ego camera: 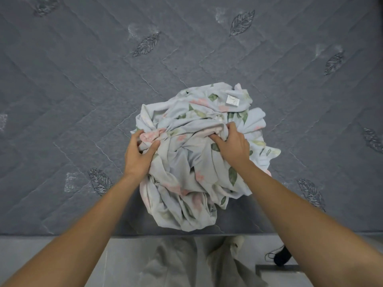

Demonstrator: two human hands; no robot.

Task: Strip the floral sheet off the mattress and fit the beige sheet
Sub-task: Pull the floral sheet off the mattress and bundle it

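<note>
The floral sheet (196,162), pale blue with pink flowers and green leaves, lies bunched in a heap on the bare grey quilted mattress (83,90), near its front edge. A white label shows on the heap's far side. My left hand (139,154) grips a pink fold on the heap's left side, fingers curled into the cloth. On the upper right, my right hand (232,143) clutches a gathered fold. No beige sheet is in view.
The mattress's front edge (62,234) runs across the lower frame, with light floor tiles (124,255) below it. My legs in light trousers stand against the edge. A black corded object (280,257) lies on the floor at right.
</note>
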